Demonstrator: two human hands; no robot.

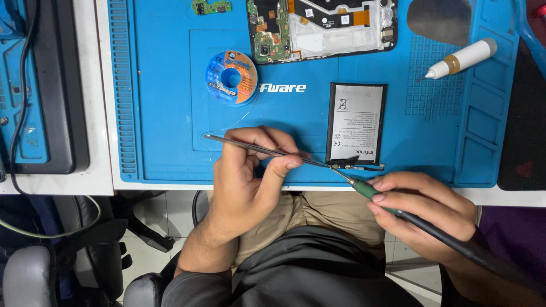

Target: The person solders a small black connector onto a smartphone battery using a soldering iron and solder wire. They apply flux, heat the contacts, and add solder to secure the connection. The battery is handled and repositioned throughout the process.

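**Soldering at the foot of a phone battery**

Lying flat on the blue mat (165,113), near its front edge, a phone battery (356,122) is seen: a thin rectangle, white-labelled, framed in black, with a small connector strip (358,166) at its lower end. Slim metal tweezers (256,149) are pinched in the left hand (250,182), their points laid on that strip. A soldering iron (375,193) with a green grip and black cord is clasped by the curled fingers of the right hand (424,213), its tip touching the same spot. A round solder spool (231,78), an opened phone (321,25) and a white tube (463,58) are set further back. Bare ribbed mat is left between them.
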